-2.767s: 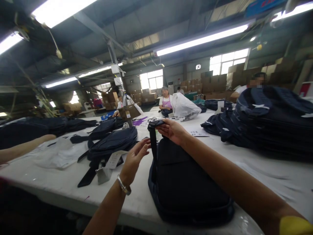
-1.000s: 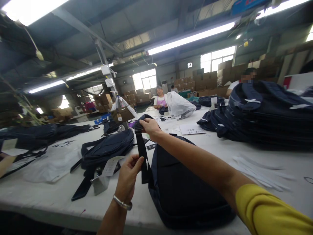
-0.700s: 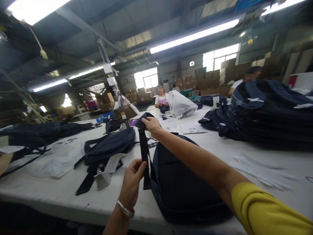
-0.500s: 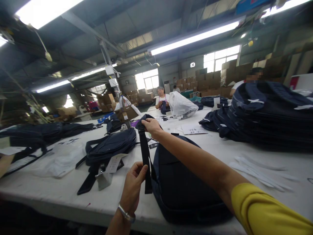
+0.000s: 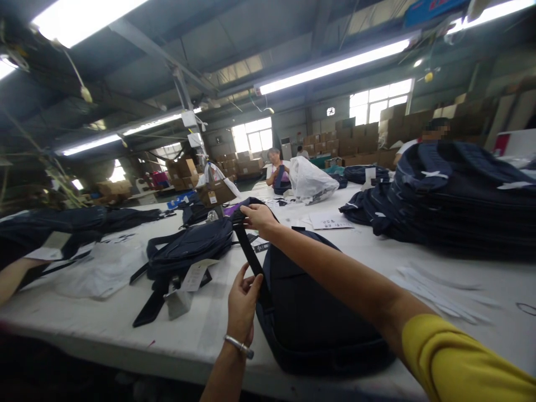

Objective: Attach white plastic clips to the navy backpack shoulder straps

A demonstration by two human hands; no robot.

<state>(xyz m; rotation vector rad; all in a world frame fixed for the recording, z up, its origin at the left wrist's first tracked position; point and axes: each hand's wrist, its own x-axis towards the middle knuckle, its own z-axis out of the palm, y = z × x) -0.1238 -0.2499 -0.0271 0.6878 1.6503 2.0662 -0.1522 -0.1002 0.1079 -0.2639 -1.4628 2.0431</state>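
A dark navy backpack [image 5: 318,312] lies on the white-covered table in front of me. My right hand [image 5: 258,219] reaches across it and pinches its shoulder strap at the buckle [image 5: 238,218]. From there the black webbing strap [image 5: 248,248] runs down to my left hand [image 5: 245,298], whose thumb and fingers are closed on it. A silver bangle [image 5: 238,346] circles my left wrist. Just left of my hands rests another dark backpack [image 5: 190,248] with a white paper tag [image 5: 198,274] hanging from it.
To the right rises a stack of dark backpacks [image 5: 460,206], with white strips [image 5: 439,296] before it. Clear plastic [image 5: 104,268] lies left; a filled plastic bag [image 5: 312,178] stands farther back. A co-worker [image 5: 276,170] handles dark cloth opposite, and another person's arm [image 5: 14,279] enters at left.
My left hand has moved up and right along the webbing, which now slants toward the backpack. My right hand stays at the buckle. At left, another person's arm and a tag have come further in.
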